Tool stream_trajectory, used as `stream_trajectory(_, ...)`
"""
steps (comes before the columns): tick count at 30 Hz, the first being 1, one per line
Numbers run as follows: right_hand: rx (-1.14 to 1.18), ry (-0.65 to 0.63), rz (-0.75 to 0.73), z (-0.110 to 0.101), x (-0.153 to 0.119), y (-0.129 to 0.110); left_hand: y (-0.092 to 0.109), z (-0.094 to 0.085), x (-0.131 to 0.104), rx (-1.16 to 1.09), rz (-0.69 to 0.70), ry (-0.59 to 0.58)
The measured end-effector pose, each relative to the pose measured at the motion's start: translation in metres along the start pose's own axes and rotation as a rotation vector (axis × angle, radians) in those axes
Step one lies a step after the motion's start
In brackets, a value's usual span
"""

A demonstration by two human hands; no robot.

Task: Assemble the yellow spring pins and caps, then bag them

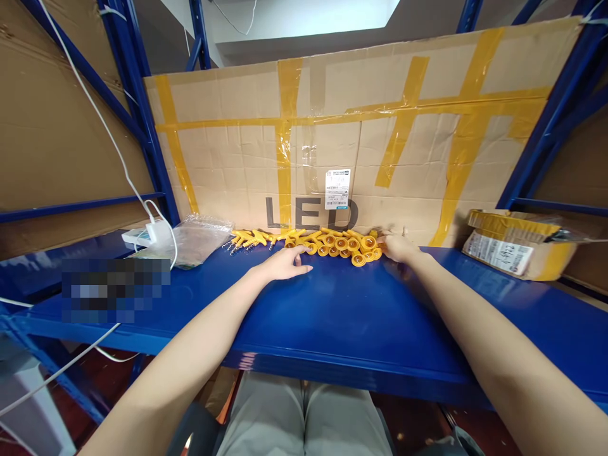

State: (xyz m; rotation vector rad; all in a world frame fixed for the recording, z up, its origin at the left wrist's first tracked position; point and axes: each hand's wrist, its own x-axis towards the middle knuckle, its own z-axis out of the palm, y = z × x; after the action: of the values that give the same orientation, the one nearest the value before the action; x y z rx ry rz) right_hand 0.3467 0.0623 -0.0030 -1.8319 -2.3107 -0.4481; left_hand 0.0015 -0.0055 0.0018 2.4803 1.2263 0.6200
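A heap of small yellow pieces with round, cup-shaped ends (341,243) lies against the cardboard at the back of the blue shelf. My left hand (286,262) rests at the left end of this heap, thumb and fingers apart, its fingertips by the nearest pieces. At the heap's right end is my right hand (399,247), fingers stretched out beside the outermost cups and slightly blurred; I see nothing held in it. Left of the heap lie more yellow pieces with thin metal ends (249,239), apart from both hands.
A large taped cardboard sheet (228,164) marked "LED" stands behind. A clear plastic bag (202,240) and a white plug with cable (154,233) lie at left, near a blurred-out item. An opened cardboard box (520,247) sits at right. Blue posts (546,120) frame the shelf (351,323).
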Motion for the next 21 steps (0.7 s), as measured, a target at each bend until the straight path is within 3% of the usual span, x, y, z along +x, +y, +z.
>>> stream_trajectory(4, 0.068, 0.038, -0.055, -0.008, 0.002, 0.004, 0.000, 0.000, 0.000, 0.001, 0.000, -0.007)
stream_trajectory(13, 0.033, 0.342, -0.105, -0.031, 0.020, -0.009, 0.000, 0.000, 0.000, 0.019, -0.002, -0.010)
stream_trajectory(18, 0.021, 0.350, -0.148, -0.029, 0.037, -0.032, 0.002, -0.001, -0.001, 0.025, -0.001, -0.014)
stream_trajectory(21, 0.101, 0.287, -0.092, -0.024, 0.049, -0.048, 0.001, -0.001, -0.001, 0.028, 0.008, -0.009)
